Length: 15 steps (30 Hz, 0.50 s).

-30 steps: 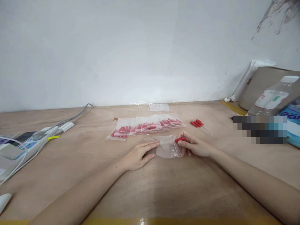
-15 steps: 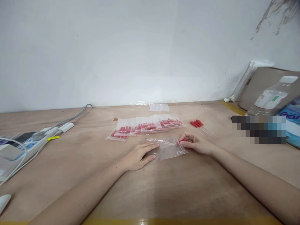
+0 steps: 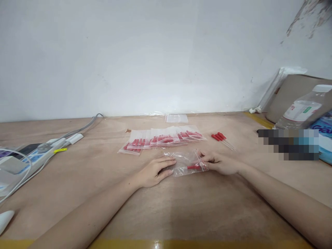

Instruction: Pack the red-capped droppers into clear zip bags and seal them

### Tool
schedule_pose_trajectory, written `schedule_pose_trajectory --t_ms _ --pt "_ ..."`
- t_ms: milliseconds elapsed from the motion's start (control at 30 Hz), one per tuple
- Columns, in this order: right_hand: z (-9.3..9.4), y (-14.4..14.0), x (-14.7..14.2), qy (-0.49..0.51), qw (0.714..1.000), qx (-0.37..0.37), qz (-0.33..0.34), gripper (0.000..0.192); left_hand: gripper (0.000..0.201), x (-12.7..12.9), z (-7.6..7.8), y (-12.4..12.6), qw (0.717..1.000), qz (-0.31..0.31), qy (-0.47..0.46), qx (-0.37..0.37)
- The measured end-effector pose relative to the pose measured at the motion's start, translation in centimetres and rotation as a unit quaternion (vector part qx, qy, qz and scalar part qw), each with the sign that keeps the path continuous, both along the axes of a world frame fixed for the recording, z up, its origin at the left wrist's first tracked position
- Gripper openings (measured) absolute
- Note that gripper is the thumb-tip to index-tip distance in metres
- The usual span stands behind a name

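A clear zip bag lies flat in front of me with its mouth to the right. My left hand rests on the bag's left end, fingers stretched out and apart, pressing it on the table. Inside the bag is a dropper with a red bulb, its tip pointing left. At the bag's mouth, my right hand has its fingertips around the bulb's end, partly hidden by the plastic. Several loose droppers with red bulbs and thin clear stems lie beyond my right hand.
Behind the bag, filled zip bags of red-bulbed droppers overlap in a row. Another bag lies by the wall. A power strip with cables is at left; a plastic bottle and a blue package stand at right.
My right hand has pushed the dropper leftward into the bag; its red bulb now shows inside the plastic. My left hand stays on the bag. The view has shifted slightly.
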State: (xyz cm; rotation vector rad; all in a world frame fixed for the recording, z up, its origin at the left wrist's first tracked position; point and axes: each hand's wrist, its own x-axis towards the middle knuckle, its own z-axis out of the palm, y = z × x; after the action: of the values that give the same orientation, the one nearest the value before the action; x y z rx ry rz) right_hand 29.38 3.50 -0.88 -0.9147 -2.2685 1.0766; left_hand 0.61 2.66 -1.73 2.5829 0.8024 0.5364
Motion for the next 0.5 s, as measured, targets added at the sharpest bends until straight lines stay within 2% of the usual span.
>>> schedule_pose_trajectory --t_ms 33,67,100,167,200,233,300,400,500 --pt "0.0 0.5 0.7 -0.014 0.999 0.024 -0.038 0.029 0.038 0.0 0.0 0.0 1.0 0.002 0.003 0.001" --pt "0.0 1.1 1.4 -0.029 0.992 0.061 -0.105 0.028 0.038 -0.1 0.0 0.0 1.0 0.003 0.006 0.001" --pt "-0.1 1.8 2.2 -0.05 0.972 0.113 -0.2 0.026 0.038 -0.1 -0.1 0.0 1.0 0.003 0.007 0.0" --pt "-0.5 3.1 3.8 -0.122 0.892 0.205 -0.385 0.022 0.038 -0.1 -0.1 0.0 1.0 0.002 0.005 0.0" --pt "-0.8 3.6 4.6 -0.166 0.853 0.224 -0.442 0.022 0.038 -0.1 -0.1 0.0 1.0 0.001 0.003 0.0" --pt "-1.0 4.0 5.3 -0.207 0.825 0.225 -0.476 0.024 0.038 -0.2 -0.1 0.0 1.0 0.001 0.002 -0.001" --pt "-1.5 4.6 6.2 -0.267 0.8 0.201 -0.499 0.029 0.038 -0.1 -0.1 0.0 1.0 0.0 0.0 -0.001" --pt "-1.9 5.0 6.8 -0.289 0.796 0.172 -0.503 0.031 0.037 -0.1 0.0 0.0 1.0 0.0 -0.002 0.001" --pt "-2.1 5.3 7.0 -0.266 0.805 0.138 -0.512 0.034 0.037 0.0 0.1 0.0 1.0 0.003 0.002 0.002"
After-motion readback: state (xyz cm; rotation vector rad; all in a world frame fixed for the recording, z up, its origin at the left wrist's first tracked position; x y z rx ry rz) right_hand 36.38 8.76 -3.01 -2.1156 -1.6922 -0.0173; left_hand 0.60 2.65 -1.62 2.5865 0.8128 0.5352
